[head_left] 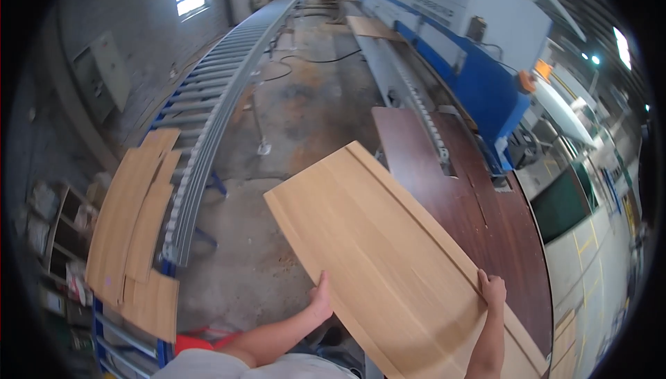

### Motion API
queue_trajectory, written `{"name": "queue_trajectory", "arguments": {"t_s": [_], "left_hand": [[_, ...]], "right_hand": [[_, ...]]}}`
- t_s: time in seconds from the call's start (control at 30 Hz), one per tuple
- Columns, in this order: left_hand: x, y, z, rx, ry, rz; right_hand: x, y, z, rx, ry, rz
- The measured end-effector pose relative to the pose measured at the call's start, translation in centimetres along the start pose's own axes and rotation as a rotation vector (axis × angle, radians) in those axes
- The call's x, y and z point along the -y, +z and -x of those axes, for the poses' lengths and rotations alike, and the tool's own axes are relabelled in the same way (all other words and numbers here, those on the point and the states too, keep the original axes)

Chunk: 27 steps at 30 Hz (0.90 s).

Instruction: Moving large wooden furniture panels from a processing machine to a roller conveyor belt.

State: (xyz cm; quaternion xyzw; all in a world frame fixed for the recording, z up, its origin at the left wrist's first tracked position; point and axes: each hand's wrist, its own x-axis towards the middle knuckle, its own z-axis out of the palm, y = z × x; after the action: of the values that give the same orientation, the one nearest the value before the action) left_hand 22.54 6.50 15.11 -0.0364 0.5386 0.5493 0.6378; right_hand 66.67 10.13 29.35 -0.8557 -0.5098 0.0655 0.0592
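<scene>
A large light-wood panel (374,233) slants across the lower middle, its far corner pointing away from me. Along its right side runs a strip of the same wood with a dark line between; whether this is a second board, I cannot tell. My left hand (321,298) grips the panel's left edge, thumb upright and fingers hidden beneath. Further right, my right hand (492,287) is closed over the opposite edge. Under the panel's right side lies a dark reddish-brown board surface (479,219) beside the machine.
At left, a roller conveyor (222,67) stretches far back, with several light-wood boards (132,219) on its near end. A long white and blue machine (458,53) stands along the right. A black cable (312,61) crosses the concrete floor. Shelves (62,240) stand far left.
</scene>
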Motion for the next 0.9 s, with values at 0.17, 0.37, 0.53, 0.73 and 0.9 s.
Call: {"name": "queue_trajectory", "arguments": {"t_s": [0.17,0.37,0.53,0.73,0.9], "left_hand": [[-0.3,-1.9,0.8,0.068,-0.051,0.245],[-6.0,-0.8,8.2,0.003,-0.006,0.257],[-11.0,-2.7,13.4,0.038,0.153,0.501],[-19.0,-11.1,19.0,0.152,0.344,0.820],[-24.2,-22.2,24.1,0.195,0.505,0.997]], "right_hand": [[-1.3,2.1,0.4,-0.167,-0.148,-0.023],[3.6,-7.3,2.4,-0.193,-0.103,-0.091],[16.0,-18.5,6.3,-0.202,-0.072,-0.046],[30.5,-25.7,9.1,-0.154,-0.466,-0.149],[46.3,-25.3,13.4,-0.440,-0.975,-0.283]]}}
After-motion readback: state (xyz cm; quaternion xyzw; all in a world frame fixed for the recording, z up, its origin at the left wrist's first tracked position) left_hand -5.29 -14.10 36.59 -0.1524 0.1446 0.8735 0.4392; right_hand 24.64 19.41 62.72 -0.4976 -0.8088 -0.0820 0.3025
